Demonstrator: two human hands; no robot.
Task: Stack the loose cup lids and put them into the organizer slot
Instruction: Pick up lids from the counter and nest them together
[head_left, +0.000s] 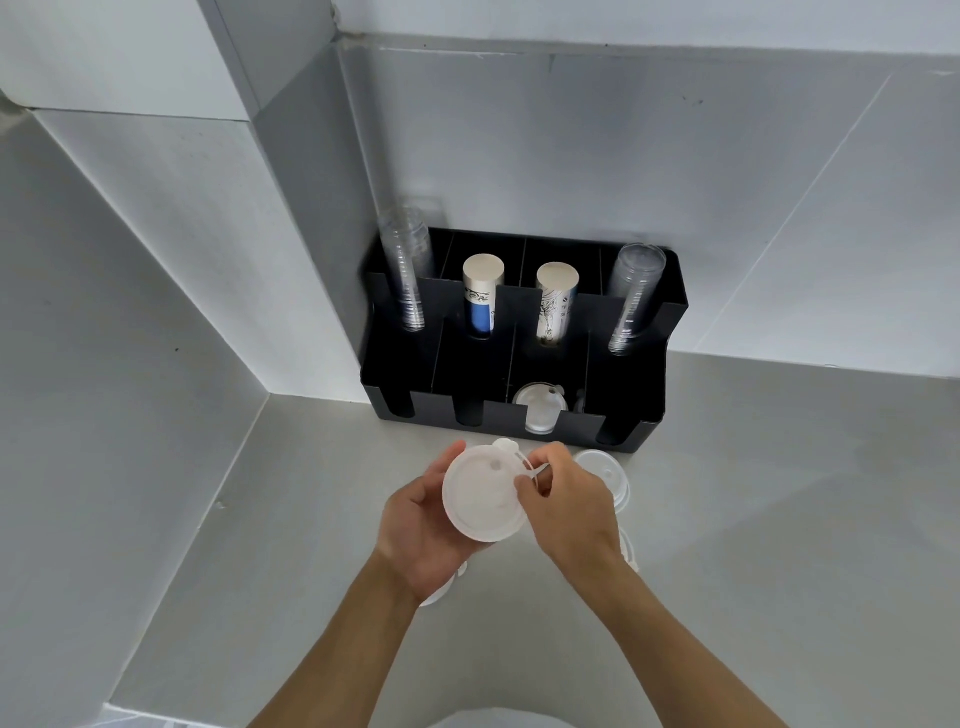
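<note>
My left hand (415, 530) cups a white plastic cup lid (480, 493) from below and the left, just in front of the black organizer (644, 410). My right hand (569, 504) pinches the lid's right rim near its small flap. A lid stack (537, 408) stands in the organizer's third front slot. Another loose lid (602, 467) lies on the counter behind my right hand. More lids peek out under both wrists, one at the left (441, 592) and one at the right (628, 551), mostly hidden.
The organizer's back row holds two clear cup stacks (408, 275) (634, 296) and two paper cup stacks (480, 296) (553, 301). It stands on a steel counter (779, 519) against the back wall. A side wall (130, 415) closes the left.
</note>
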